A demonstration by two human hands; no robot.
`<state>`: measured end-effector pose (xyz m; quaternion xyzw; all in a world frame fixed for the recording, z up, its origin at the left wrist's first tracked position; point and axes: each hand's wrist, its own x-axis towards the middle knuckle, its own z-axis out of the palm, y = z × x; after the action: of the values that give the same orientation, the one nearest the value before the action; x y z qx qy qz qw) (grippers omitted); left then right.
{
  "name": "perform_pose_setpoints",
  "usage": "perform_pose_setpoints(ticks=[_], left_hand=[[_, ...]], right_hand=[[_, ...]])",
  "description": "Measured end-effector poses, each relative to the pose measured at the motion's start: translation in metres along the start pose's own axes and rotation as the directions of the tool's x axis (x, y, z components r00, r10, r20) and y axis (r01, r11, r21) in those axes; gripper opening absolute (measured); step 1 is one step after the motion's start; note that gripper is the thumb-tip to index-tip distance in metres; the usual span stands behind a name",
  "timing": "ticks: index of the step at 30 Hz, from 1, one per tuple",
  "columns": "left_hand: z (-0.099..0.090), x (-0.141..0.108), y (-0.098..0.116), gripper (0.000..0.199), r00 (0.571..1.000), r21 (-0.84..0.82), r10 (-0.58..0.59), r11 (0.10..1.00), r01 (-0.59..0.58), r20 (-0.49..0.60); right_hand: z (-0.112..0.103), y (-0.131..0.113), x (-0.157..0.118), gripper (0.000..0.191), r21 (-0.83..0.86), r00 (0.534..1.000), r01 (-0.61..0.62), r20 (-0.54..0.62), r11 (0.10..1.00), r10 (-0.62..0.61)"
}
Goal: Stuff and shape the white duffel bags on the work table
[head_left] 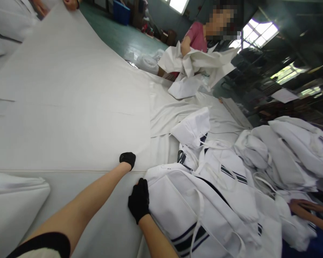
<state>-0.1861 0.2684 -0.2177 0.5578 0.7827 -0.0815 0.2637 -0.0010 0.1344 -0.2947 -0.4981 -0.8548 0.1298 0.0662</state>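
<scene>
A broad white sheet of material (91, 136) lies spread over the table in front of me. My left hand (127, 160), in a black glove, rests on it close to the near edge. Its fingers are curled under, and whatever they hold is hidden. Lower and to the right, my right hand (139, 200), gloved in black too, lies flat with its fingers stretched forward. It touches or nearly touches the left side of a white bag (164, 200) with dark stripes and white straps.
Several more white bags (288, 147) are heaped on the right. Folded white material (16, 193) lies at lower left. Another person's hand (71, 4) is at the sheet's far end. Across the table, a person in a pink shirt (197, 36) handles crumpled white material (193, 62).
</scene>
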Motion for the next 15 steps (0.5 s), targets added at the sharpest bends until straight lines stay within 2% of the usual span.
perform_pose_setpoints(ticks=[3, 8, 12, 15], left_hand=[[0.003, -0.001, -0.002, 0.034, 1.000, -0.021, 0.006, 1.000, -0.006, -0.006], [0.002, 0.002, -0.015, 0.028, 1.000, -0.081, 0.009, 0.997, -0.009, -0.001], [-0.003, 0.011, -0.045, 0.028, 0.999, -0.217, 0.052, 0.975, -0.052, -0.003], [-0.002, 0.015, -0.072, 0.023, 0.996, -0.374, 0.077, 0.923, -0.085, -0.035]], right_hand=[[0.000, 0.000, 0.001, 0.060, 0.018, 1.000, -0.012, 0.003, 1.000, 0.012], [0.001, -0.001, 0.001, 0.064, 0.034, 1.000, -0.026, 0.000, 0.999, 0.026], [0.002, 0.002, 0.001, 0.064, 0.032, 1.000, -0.020, 0.013, 0.999, 0.020], [0.004, 0.004, 0.000, 0.065, 0.022, 1.000, -0.013, 0.006, 1.000, 0.013]])
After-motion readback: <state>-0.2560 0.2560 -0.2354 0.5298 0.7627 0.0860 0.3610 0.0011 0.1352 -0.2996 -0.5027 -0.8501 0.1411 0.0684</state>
